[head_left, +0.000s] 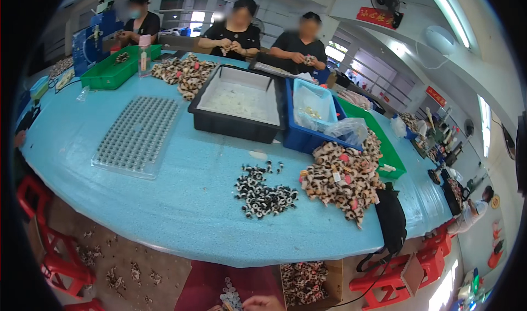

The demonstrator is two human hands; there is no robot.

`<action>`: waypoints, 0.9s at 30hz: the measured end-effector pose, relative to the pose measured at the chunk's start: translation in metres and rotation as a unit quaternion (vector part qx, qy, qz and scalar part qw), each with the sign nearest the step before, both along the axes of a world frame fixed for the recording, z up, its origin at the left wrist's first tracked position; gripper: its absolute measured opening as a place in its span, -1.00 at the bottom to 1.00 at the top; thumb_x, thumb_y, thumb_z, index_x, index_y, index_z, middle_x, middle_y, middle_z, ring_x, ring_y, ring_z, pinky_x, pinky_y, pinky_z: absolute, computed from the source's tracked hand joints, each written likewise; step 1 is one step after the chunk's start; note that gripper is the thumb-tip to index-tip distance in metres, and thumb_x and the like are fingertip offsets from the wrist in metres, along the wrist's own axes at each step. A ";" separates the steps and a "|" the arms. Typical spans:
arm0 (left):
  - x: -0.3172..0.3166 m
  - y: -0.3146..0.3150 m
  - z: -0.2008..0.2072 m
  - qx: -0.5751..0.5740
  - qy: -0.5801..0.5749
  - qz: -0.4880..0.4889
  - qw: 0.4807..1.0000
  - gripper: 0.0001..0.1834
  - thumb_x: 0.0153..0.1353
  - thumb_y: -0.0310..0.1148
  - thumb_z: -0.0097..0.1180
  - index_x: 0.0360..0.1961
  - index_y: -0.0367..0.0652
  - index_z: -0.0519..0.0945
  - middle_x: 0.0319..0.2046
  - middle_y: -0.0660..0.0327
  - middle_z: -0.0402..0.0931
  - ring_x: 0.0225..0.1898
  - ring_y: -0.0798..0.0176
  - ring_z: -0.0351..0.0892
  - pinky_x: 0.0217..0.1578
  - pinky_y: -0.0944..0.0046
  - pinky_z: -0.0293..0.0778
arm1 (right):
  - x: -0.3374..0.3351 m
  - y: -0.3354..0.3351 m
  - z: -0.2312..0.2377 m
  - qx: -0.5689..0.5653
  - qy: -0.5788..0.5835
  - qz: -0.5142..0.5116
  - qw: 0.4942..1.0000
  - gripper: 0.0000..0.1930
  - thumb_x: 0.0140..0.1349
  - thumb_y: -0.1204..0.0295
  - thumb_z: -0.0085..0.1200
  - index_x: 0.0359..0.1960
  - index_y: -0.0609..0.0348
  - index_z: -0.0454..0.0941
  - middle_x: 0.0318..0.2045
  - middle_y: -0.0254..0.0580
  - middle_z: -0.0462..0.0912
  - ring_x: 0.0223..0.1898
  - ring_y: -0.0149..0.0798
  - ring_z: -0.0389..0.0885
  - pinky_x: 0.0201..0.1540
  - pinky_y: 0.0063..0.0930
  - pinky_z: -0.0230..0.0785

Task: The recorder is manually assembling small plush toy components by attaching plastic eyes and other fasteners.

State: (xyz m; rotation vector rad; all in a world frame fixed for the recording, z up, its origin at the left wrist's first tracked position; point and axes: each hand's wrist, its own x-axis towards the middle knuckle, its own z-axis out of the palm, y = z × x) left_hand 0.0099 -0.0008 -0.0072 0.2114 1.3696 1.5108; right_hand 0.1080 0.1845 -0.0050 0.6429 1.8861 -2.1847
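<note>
At the bottom edge my right hand shows only in part, beside a small heap of pale, translucent round discs. The discs lie on dark red cloth over my lap. A sliver that seems to be my left hand shows at the heap's left, mostly cut off by the frame. What either hand holds is hidden. On the table above lies a pile of small black-and-white parts. To its right is a large heap of brown, black and cream plush pieces with pink bits.
The blue-covered table carries a clear tray of small round parts, a black bin, a blue crate and green trays. A black bag hangs at the right edge. Below stand a carton and red stools. Several people work nearby.
</note>
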 end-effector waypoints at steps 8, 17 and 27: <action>0.001 0.001 0.016 -0.011 -0.096 0.008 0.995 -0.65 -0.04 -0.54 0.33 -0.21 -0.15 0.49 -0.36 0.30 0.53 -0.33 0.43 0.49 -0.32 0.37 0.45 | -0.006 -0.030 0.001 -0.019 0.030 -0.020 0.999 -0.77 0.19 0.35 0.15 -0.22 0.25 0.57 -0.34 -0.35 0.58 -0.30 -0.43 0.49 -0.23 -0.49 0.38; 0.001 0.008 0.022 0.013 -0.073 0.050 0.996 -0.79 0.09 -0.45 0.24 -0.27 -0.14 0.47 -0.44 0.31 0.51 -0.38 0.45 0.49 -0.40 0.43 0.41 | -0.006 -0.044 0.000 -0.106 0.080 -0.102 0.986 -0.82 0.21 0.33 0.15 -0.28 0.14 0.48 -0.46 -0.42 0.50 -0.38 -0.51 0.45 -0.34 -0.55 0.34; 0.008 0.001 0.017 0.043 0.080 0.081 0.992 -0.79 0.11 -0.37 0.20 -0.26 -0.20 0.51 -0.44 0.29 0.52 -0.45 0.43 0.47 -0.41 0.41 0.41 | -0.004 -0.058 0.015 -0.002 0.109 -0.116 0.987 -0.84 0.23 0.37 0.12 -0.24 0.11 0.44 -0.43 -0.47 0.45 -0.38 -0.56 0.41 -0.35 -0.60 0.32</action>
